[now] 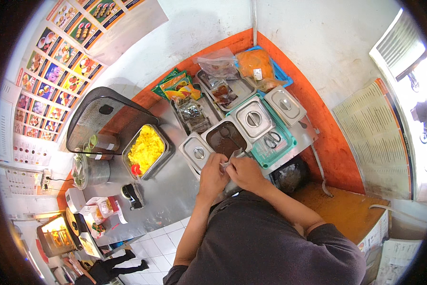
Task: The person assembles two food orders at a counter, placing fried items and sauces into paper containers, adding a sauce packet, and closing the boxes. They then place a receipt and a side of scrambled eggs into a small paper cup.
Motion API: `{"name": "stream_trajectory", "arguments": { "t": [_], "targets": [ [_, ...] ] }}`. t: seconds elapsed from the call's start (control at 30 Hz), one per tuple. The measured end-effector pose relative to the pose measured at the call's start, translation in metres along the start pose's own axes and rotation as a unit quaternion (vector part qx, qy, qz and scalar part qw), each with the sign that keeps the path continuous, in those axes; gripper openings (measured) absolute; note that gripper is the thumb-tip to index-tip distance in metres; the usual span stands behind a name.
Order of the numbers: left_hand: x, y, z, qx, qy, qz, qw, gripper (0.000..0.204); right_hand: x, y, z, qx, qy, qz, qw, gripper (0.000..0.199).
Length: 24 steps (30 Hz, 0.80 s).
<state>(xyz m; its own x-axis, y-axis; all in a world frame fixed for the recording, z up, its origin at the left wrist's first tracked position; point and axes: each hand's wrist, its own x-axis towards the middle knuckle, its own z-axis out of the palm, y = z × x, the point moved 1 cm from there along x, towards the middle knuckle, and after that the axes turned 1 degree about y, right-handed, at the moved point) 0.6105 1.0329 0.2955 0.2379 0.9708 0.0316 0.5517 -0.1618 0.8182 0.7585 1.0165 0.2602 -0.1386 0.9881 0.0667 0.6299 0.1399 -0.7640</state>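
Note:
My left hand (213, 176) and my right hand (246, 173) meet at the counter's near edge. Their fingers are closed on a small clear plastic bag (237, 153), mostly hidden by the hands. Just beyond them is an open steel pan of dark brown sauce (218, 141), with a ladle (229, 133) resting in it. A lidded steel pan (195, 151) sits left of the sauce, and another lidded pan (254, 118) stands beyond it to the right. Scissors (272, 139) lie in a teal basket (262, 162) right of my hands.
A steel tray of yellow food (146, 151) stands to the left, near clear tubs (97, 171). Packets (193, 115) fill trays at the back. An orange bag (256, 64) lies in a blue basket (281, 73). Another person (110, 270) is at the lower left.

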Motion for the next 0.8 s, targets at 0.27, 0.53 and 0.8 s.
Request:
{"name": "stream_trajectory", "arguments": {
  "t": [0.27, 0.53, 0.8],
  "targets": [
    [-0.008, -0.017, -0.008, -0.07, -0.006, 0.017, 0.997, 0.026, -0.003, -0.004, -0.021, 0.239, 0.037, 0.031, 0.97, 0.011],
    [-0.022, -0.01, -0.017, -0.09, -0.057, 0.07, 0.992, 0.042, -0.015, 0.037, -0.012, 0.308, 0.033, 0.126, 0.943, 0.017],
    [-0.039, -0.052, -0.069, -0.052, 0.122, 0.013, 0.991, 0.052, -0.041, 0.125, 0.031, 0.162, 0.121, 0.247, 0.948, 0.03]
  ]
}}
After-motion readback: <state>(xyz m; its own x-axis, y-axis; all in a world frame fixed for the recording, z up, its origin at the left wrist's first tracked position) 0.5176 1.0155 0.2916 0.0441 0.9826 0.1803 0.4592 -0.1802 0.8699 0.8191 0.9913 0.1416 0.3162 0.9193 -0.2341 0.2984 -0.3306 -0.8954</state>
